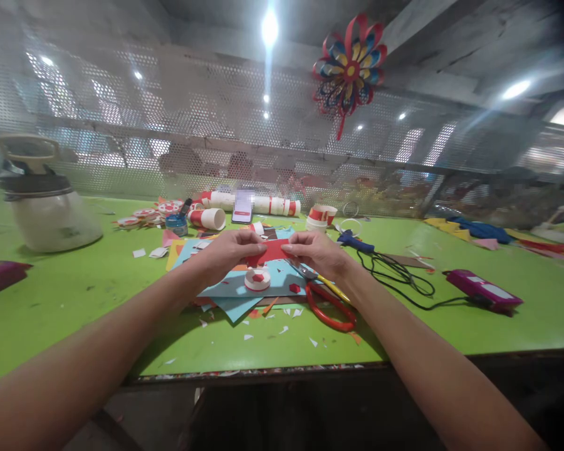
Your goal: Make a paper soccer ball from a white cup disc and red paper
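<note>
Between my two hands is a small piece of red paper (274, 250), held up over a pile of coloured sheets. My left hand (231, 254) pinches its left end with thumb and fingers. Its right end is pinched by my right hand (316, 252). Just below it, a white paper-cup base (257, 280) with a red shape in it rests on light blue paper (230, 289). A red cut-out (294, 288) lies to its right. Scissors with red handles (331, 307) lie under my right wrist, beside a yellow-handled tool (334, 289).
A glue gun (356, 242) trails its cable to a purple power strip (484, 290) on the right. Paper cups (320, 216), a phone (242, 207) and a blue jar (176, 224) stand farther back. A large jug (49, 207) is at left. Paper scraps litter the green table (89, 300).
</note>
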Available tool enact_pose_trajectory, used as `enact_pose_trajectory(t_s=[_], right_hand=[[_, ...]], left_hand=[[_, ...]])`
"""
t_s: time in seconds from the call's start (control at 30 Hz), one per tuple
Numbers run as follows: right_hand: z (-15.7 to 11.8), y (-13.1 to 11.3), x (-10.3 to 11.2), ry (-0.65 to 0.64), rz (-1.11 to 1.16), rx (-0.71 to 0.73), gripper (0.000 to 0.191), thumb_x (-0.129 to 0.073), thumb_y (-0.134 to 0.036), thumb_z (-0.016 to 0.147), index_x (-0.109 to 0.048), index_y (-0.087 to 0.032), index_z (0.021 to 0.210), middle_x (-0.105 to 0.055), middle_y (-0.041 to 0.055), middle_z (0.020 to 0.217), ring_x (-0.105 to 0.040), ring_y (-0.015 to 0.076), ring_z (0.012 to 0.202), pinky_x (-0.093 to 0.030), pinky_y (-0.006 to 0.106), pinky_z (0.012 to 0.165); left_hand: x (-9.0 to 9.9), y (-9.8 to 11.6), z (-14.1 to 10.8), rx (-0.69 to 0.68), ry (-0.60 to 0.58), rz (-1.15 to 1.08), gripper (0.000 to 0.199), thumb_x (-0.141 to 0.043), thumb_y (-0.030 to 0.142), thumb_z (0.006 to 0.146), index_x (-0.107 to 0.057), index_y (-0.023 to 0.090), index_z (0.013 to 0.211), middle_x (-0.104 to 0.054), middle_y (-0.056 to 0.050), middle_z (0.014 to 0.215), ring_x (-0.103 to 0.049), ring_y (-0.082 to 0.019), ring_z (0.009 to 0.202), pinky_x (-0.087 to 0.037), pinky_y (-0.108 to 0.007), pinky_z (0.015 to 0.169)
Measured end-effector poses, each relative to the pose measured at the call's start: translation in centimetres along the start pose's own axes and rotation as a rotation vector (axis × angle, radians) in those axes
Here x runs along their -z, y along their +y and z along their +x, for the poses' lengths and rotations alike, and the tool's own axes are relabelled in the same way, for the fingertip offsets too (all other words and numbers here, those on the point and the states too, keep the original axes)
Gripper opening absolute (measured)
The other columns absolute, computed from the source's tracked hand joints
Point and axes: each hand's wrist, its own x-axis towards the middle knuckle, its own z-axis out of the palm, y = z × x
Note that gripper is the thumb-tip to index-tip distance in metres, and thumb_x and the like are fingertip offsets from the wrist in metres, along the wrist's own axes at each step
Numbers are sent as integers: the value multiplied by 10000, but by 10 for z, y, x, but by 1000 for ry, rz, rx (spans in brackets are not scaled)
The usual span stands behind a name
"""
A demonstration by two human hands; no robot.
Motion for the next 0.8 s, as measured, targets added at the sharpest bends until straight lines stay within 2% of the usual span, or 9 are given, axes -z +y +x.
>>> enact_pose_trajectory(t_s=[0.1,0.23,0.43,0.6,0.8], right_hand=[[0,-1,-1,-18,5,-11,227,-786,-293,651,-605,-162,612,-561,-33,535,-468,91,498,-328,258,511],[-1,-1,-4,-35,11,-25,229,-793,-294,646,-617,-153,606,-574,-29,528,-460,85,486,-318,252,502],[-2,0,-8,-47,52,-34,233,-822,-297,614,-651,-138,625,-592,-24,546,-482,83,496,-358,253,526],[-1,1,-7,-22,96,-22,241,-828,-300,613,-645,-144,627,-621,-23,570,-490,78,495,-365,250,528],[0,3,-7,20,101,1,246,-841,-297,603,-663,-128,620,-626,-10,541,-495,77,477,-349,243,512]], left_hand=[[1,-1,2,-37,54,-66,188,-780,214,689,-625,145,609,-537,25,572,-459,-82,545,-371,-238,558],[2,-1,4,-54,97,-174,206,-795,215,681,-612,140,620,-589,2,667,-530,-96,645,-417,-235,626],[2,2,4,-48,71,-265,109,-745,194,748,-676,113,770,-667,-55,796,-590,-121,729,-456,-234,665],[4,1,5,-64,87,-317,64,-694,117,766,-657,107,715,-644,-37,722,-589,-106,672,-479,-231,676],[5,2,5,-103,91,-370,41,-702,65,730,-689,99,749,-670,-55,761,-628,-130,740,-503,-240,726]])
